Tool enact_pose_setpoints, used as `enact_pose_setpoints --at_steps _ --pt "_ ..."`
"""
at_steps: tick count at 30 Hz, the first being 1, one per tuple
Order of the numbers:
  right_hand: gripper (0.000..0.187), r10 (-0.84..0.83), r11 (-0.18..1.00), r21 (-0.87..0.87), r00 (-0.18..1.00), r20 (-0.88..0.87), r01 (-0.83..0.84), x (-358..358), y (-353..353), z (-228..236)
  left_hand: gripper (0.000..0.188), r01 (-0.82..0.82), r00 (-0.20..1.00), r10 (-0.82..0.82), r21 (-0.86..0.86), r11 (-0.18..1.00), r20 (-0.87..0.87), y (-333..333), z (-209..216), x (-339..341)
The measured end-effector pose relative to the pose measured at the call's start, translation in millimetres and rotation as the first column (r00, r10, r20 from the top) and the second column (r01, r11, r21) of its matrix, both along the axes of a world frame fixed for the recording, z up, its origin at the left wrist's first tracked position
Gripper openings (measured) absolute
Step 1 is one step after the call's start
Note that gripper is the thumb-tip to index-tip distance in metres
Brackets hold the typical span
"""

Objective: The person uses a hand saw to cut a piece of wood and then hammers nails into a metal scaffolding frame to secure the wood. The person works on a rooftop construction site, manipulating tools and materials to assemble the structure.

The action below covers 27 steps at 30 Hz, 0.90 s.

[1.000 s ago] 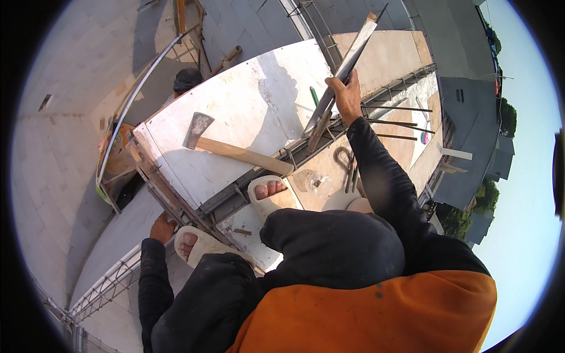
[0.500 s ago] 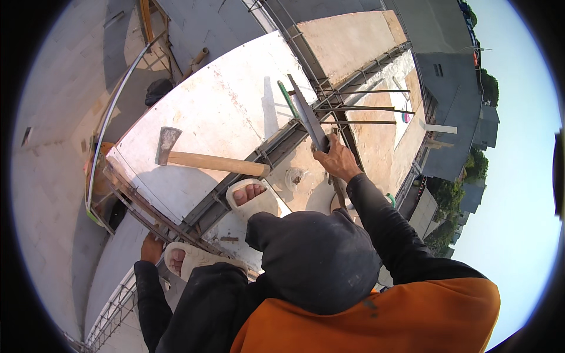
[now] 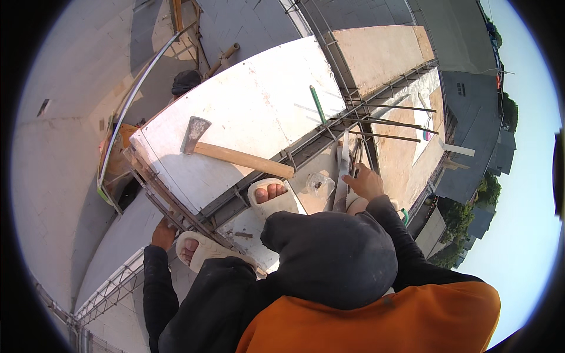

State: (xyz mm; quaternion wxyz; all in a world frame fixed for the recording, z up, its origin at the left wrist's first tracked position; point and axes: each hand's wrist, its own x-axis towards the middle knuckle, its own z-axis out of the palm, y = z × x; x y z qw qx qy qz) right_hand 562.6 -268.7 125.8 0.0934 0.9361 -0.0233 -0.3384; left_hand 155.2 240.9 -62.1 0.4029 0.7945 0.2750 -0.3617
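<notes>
My right hand is closed around the dark handle of a handsaw. Its pale blade lies low in the gap beside the rebar, next to a clear crumpled plastic piece. Fingers of my left hand are bent over the edge of the timber frame, left of my sandalled foot; their tips are partly hidden. An axe with a wooden handle rests on the white board, its head toward the left. A slim green stick-like piece stands or lies at that board's right edge.
Rebar cages run between the boards, and several loose bars jut out to the right. Below on the left, another person's dark head covering shows beside a curved pale rail. Another plywood panel lies farther off.
My right hand has brought the saw down from above the white board into the gap near my feet. My left hand stays on the frame edge. The whole view has shifted slightly.
</notes>
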Motion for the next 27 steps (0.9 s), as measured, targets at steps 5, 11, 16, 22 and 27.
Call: enact_pose_setpoints --at_steps 5,11,16,22,27 --pt "0.046 0.172 0.866 0.352 0.873 0.456 -0.355 104 56 -60 0.061 -0.025 0.989 0.02 -0.029 0.999 -0.146 5 20 44" --pt "0.044 0.239 0.923 0.215 0.913 0.332 -0.32 160 110 -127 0.062 -0.044 0.998 0.044 0.002 0.999 -0.056 -1 3 18" --pt "0.035 0.189 0.857 0.343 0.853 0.486 -0.385 161 116 -128 0.057 -0.024 0.994 0.029 0.048 0.999 -0.105 -7 12 33" --pt "0.037 0.182 0.81 0.465 0.907 0.38 -0.357 88 104 -44 0.05 -0.199 0.972 0.211 0.114 0.973 -0.107 -14 16 26" --pt "0.037 0.024 0.953 0.291 0.975 0.22 -0.089 -3 12 -36 0.048 -0.231 0.967 0.244 0.142 0.963 -0.08 -17 14 28"
